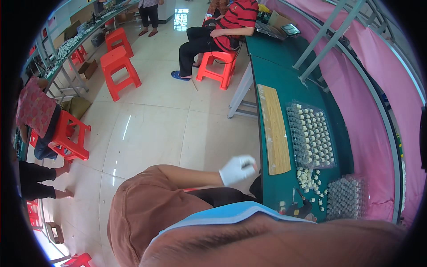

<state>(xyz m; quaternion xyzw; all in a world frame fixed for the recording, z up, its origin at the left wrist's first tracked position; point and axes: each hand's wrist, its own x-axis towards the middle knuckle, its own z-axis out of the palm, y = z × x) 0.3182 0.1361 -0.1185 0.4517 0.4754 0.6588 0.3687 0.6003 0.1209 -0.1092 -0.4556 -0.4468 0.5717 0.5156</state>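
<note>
Gloved left hand (238,169) raised — beside green table (275,80).

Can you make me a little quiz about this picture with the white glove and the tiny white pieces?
1. True or false: the gloved left hand is resting on the green table.
2. The loose white pieces lie: A) on the wooden board, B) on the table between two clear trays, C) on the floor.
3. What colour are the stools?

Key: 1. False, it is held up beside the table edge, over the floor. 2. B, between the filled tray and the near tray. 3. Red.
</note>
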